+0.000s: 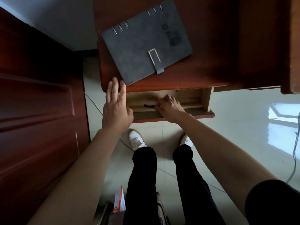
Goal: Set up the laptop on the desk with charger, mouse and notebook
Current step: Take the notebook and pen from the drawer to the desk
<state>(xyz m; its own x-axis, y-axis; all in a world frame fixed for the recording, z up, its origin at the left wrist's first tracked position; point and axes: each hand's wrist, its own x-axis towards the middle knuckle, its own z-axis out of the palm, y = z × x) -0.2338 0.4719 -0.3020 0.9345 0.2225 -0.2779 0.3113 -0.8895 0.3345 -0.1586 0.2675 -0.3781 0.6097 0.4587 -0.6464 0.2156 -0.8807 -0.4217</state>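
A grey ring-bound notebook (146, 41) with a strap clasp lies closed and askew on the red-brown desk (211, 62), near its front left corner. Below the desk edge a wooden drawer (194, 99) is pulled out. My right hand (168, 108) reaches into the drawer, its fingers closed around the end of a thin black object (148, 105), perhaps a cable. My left hand (116, 106) hovers flat with fingers apart at the desk's front left corner, just left of the drawer, holding nothing. No laptop, charger or mouse is visible.
A dark red wooden door (37, 111) stands to the left. My legs and white shoes (136, 141) are on the pale tiled floor. A cable (295, 151) trails on the floor at the right. A white and red bag (120, 203) sits by my feet.
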